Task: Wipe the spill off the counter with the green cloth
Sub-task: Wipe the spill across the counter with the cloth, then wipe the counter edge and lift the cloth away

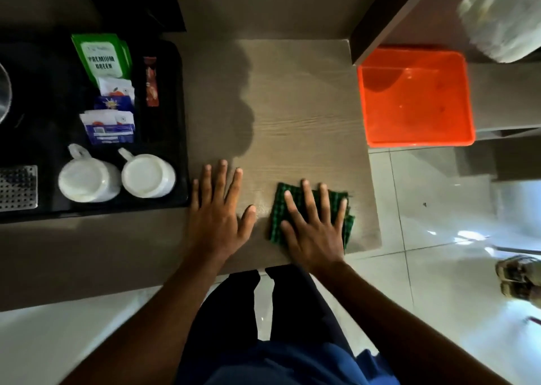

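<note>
cloth: green-black check | tub: orange | mugs: white | tray: black

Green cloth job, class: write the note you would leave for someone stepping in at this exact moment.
Right hand: flat, fingers spread, pressing the green cloth onto the counter near its front right corner.
Left hand: flat on bare counter beside the cloth, holding nothing.
Done: cloth is down and in contact.
Left: a faint wet sheen shows between the hands; wipe through it, then check the rest. The spill's full extent is hard to tell.
</note>
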`<state>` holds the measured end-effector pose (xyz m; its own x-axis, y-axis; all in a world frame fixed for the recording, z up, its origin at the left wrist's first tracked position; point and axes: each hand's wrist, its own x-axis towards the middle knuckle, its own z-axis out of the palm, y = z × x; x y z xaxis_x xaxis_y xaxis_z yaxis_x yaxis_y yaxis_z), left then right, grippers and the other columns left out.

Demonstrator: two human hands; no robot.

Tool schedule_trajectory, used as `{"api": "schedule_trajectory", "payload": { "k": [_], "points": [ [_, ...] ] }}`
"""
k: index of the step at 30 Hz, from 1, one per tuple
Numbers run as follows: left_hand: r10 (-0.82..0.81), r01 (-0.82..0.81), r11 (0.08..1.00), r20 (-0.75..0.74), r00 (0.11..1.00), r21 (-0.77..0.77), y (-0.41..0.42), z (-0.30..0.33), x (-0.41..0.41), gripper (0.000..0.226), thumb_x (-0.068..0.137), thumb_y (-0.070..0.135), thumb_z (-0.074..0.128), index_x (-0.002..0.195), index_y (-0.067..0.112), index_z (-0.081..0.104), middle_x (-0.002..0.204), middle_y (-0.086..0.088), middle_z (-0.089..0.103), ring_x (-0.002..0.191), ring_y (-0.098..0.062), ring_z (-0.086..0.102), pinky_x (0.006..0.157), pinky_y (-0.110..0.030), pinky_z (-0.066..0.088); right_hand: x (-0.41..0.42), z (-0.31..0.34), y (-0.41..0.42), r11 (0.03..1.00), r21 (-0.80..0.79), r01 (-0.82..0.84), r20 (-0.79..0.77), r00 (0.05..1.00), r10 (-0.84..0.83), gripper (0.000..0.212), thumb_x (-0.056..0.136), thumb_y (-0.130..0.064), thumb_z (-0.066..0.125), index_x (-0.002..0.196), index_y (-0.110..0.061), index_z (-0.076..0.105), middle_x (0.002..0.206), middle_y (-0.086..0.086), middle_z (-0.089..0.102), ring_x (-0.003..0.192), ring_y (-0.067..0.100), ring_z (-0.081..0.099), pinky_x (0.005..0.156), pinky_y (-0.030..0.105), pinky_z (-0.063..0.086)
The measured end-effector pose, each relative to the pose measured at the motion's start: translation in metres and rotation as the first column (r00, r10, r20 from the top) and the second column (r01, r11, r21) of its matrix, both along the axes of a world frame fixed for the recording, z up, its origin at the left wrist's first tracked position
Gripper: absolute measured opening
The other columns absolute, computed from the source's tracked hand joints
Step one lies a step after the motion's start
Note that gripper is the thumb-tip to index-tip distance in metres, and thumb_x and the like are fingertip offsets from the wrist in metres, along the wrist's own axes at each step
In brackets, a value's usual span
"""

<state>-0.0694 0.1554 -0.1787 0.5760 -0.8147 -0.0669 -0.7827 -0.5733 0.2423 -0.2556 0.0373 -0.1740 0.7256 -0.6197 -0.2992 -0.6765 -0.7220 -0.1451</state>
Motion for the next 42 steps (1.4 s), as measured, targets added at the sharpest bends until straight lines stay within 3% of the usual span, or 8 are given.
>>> {"api": "schedule_trajectory", "payload": {
  "k": [7,15,19,24,30,33,36,42],
  "points": [
    [-0.006,0.007,0.999,0.018,1.0,-0.046,0.001,-0.004,0.0,0.076,0.095,0.057,0.043,0.161,0.02,0.039,0.171,-0.015,0.03,0.158,-0.041,0.025,0.126,-0.057,0.021,0.166,-0.005,-0.139,0.998,-0.056,0.001,0.066,0.998,0.003,0.064,0.103,-0.06,0.021,0.163,-0.04,0.016,0.176,0.003,0.011,0.161,0.04,0.007,0.121,0.075,0.001],
    [-0.025,0.025,1.0,-0.007,1.0,0.017,-0.001,-0.001,0.001,0.082,0.093,0.058,0.048,0.165,0.023,0.028,0.174,-0.012,0.023,0.16,-0.039,0.019,0.128,-0.057,0.017,-0.032,0.005,0.006,0.998,-0.011,-0.07,-0.038,0.997,0.069,0.065,0.104,-0.066,0.015,0.163,-0.041,0.007,0.176,0.006,0.006,0.16,0.039,0.003,0.117,0.079,0.016],
    [-0.026,0.025,1.0,0.005,1.0,0.017,-0.001,0.004,0.002,0.08,0.093,0.055,0.05,0.163,0.019,0.034,0.172,-0.016,0.028,0.158,-0.042,0.024,0.126,-0.06,0.023,-0.047,0.016,0.017,0.999,0.021,-0.042,-0.018,0.999,0.042,0.086,0.094,-0.084,0.022,0.163,-0.042,-0.005,0.175,0.007,-0.005,0.16,0.036,-0.015,0.12,0.074,-0.01],
    [-0.037,0.036,0.998,0.006,0.999,0.042,-0.004,0.006,-0.001,0.078,0.094,0.054,0.048,0.162,0.017,0.036,0.171,-0.017,0.029,0.158,-0.043,0.024,0.126,-0.06,0.021,-0.063,0.022,0.022,0.959,-0.099,-0.265,-0.095,0.962,0.256,0.085,0.078,-0.053,0.076,0.155,-0.03,0.046,0.16,0.008,0.048,0.158,0.031,0.018,0.105,0.072,0.045],
    [-0.04,0.04,0.998,-0.006,0.999,0.048,-0.004,0.011,-0.001,0.077,0.093,0.053,0.045,0.16,0.016,0.039,0.17,-0.018,0.03,0.157,-0.044,0.025,0.126,-0.061,0.022,-0.062,0.051,0.029,0.981,0.01,-0.193,-0.125,0.973,0.193,0.087,0.069,-0.047,0.088,0.149,-0.039,0.053,0.157,-0.007,0.052,0.143,0.028,0.051,0.101,0.059,0.055],
    [-0.04,0.042,0.997,-0.025,0.999,0.067,-0.004,0.013,-0.001,0.077,0.094,0.053,0.042,0.16,0.014,0.041,0.17,-0.019,0.03,0.156,-0.046,0.026,0.125,-0.062,0.024,-0.072,0.078,0.01,0.95,0.302,0.079,0.038,0.995,-0.095,0.082,0.091,-0.023,0.062,0.159,-0.049,0.023,0.163,-0.011,0.044,0.14,0.009,0.054,0.11,0.032,0.05],
    [-0.061,0.064,0.989,-0.033,0.998,0.134,-0.009,0.02,0.0,0.079,0.09,0.051,0.041,0.156,0.008,0.045,0.167,-0.024,0.034,0.153,-0.05,0.031,0.12,-0.066,0.029,-0.084,0.103,-0.032,0.841,0.354,0.408,0.224,0.836,-0.5,0.05,0.097,-0.012,0.056,0.133,-0.045,0.049,0.094,-0.012,0.077,0.066,-0.013,0.067,0.063,-0.001,0.046],
    [-0.053,0.053,0.998,-0.002,0.999,-0.04,-0.091,0.06,-0.008,0.074,0.094,0.051,0.04,0.157,0.013,0.045,0.164,-0.016,0.044,0.148,-0.043,0.043,0.116,-0.067,0.034,-0.083,0.118,-0.173,0.632,0.47,0.616,0.264,0.585,-0.767,0.044,0.097,0.001,0.06,0.139,-0.01,0.057,0.118,0.019,0.073,0.108,0.039,0.069,0.095,0.052,0.055]
  ]
}}
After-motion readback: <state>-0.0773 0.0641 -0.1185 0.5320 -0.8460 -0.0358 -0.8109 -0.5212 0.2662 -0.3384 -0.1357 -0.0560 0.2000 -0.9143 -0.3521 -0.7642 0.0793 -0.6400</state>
